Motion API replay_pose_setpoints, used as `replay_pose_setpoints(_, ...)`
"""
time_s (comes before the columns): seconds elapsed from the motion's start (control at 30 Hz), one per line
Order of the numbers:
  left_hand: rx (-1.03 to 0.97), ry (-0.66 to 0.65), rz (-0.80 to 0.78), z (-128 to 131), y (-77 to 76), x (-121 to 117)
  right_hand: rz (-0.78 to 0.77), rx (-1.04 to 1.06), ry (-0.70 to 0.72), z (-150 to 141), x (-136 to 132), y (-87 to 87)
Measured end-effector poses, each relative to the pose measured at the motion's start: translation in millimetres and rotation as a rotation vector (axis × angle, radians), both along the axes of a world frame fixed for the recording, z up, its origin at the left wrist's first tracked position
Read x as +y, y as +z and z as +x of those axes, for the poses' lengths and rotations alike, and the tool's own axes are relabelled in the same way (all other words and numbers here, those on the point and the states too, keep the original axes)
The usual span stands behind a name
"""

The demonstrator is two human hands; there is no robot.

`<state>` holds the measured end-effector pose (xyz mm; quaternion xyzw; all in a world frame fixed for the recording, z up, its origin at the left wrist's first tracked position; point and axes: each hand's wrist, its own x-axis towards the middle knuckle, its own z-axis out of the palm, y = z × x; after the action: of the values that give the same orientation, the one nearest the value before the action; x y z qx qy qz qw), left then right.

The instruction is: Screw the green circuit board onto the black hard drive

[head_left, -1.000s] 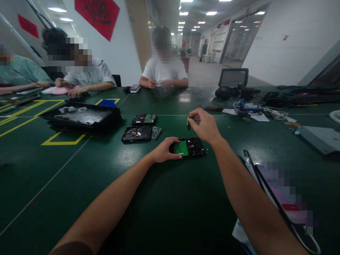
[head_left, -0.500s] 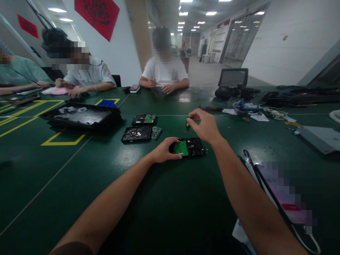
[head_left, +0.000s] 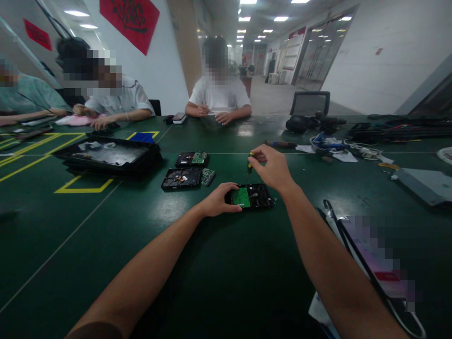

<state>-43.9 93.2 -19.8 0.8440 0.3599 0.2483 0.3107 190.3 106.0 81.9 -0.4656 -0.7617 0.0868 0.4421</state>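
Note:
A black hard drive [head_left: 261,196] with a green circuit board [head_left: 241,197] lies on the dark green table. My left hand [head_left: 223,200] grips its left end, thumb on the near edge and fingers at the far edge. Between the fingertips of my right hand [head_left: 271,165] is a yellow and black screwdriver [head_left: 250,163], held upright. Its thin shaft points down at the drive's far edge; whether the tip sits in a screw is too small to tell. Tiny loose bits, perhaps screws [head_left: 275,199], lie just right of the drive.
Left of my hands are two other hard drives [head_left: 181,179] and a loose circuit board [head_left: 208,177]. Black trays [head_left: 106,153] stand farther left. A metal box [head_left: 423,184], cables [head_left: 367,150] and a second screwdriver [head_left: 280,144] lie to the right. Co-workers [head_left: 219,101] sit across the table.
Both hands, the hard drive and the screwdriver stay in nearly the same place. The view has shifted very slightly.

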Motion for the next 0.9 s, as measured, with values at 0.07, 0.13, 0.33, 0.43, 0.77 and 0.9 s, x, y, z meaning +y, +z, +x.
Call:
replay_pose_setpoints(0.07, -0.001, 0.001, 0.001, -0.3, -0.2, -0.1, 0.021, -0.017, -0.004, 0.2, -0.2, 0.4)
replay_pose_setpoints(0.13, 0.001, 0.002, 0.0, -0.8, -0.4, -0.1, 0.024, -0.015, -0.006, 0.4, -0.5, 0.9)
replay_pose_setpoints(0.33, 0.007, -0.005, 0.016, -1.6, -1.0, 0.3, 0.0, 0.016, -0.004, 0.0, -2.0, 2.4)
replay_pose_setpoints(0.43, 0.007, 0.001, 0.004, -1.5, -0.9, 0.1, 0.032, -0.03, -0.006, 0.5, -2.4, 2.9)
replay_pose_setpoints(0.77, -0.007, -0.004, -0.005, -1.9, 0.9, -1.0, 0.062, -0.022, 0.011, 1.4, -0.9, 2.7)
replay_pose_setpoints(0.9, 0.003, -0.003, 0.0, -1.5, 0.1, -0.2, 0.093, -0.054, -0.003, 1.2, -0.1, 2.1)
